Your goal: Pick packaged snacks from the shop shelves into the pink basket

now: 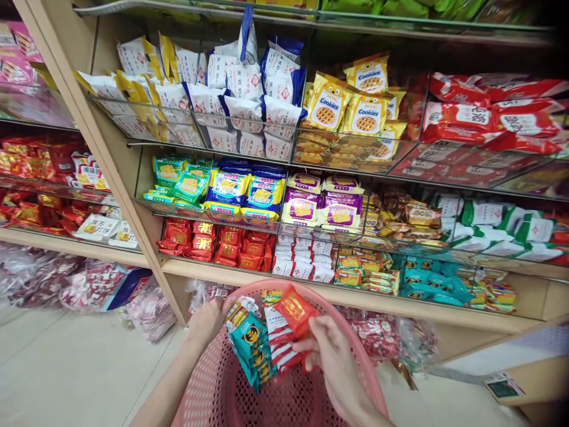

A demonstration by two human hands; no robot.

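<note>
A pink perforated basket (355,332) stands at the bottom centre, below the shelves. My left hand (207,323) is closed at the basket's left rim, its fingers beside a bunch of small packets; what exactly it grips is hard to make out. My right hand (329,350) pinches a red packet (296,311) over the basket. Teal packets (253,350) and white-and-red packets (280,332) hang or lie between my hands, above the dark basket bottom. A few yellow packets show behind them.
Shelves with clear dividers hold yellow cookie packets (367,112), red packets (229,246), blue-and-yellow packets (226,190) and teal packets (433,281). A wooden shelf edge (267,287) runs behind the basket. Plastic bags of packets (151,311) lie on the floor under the shelves.
</note>
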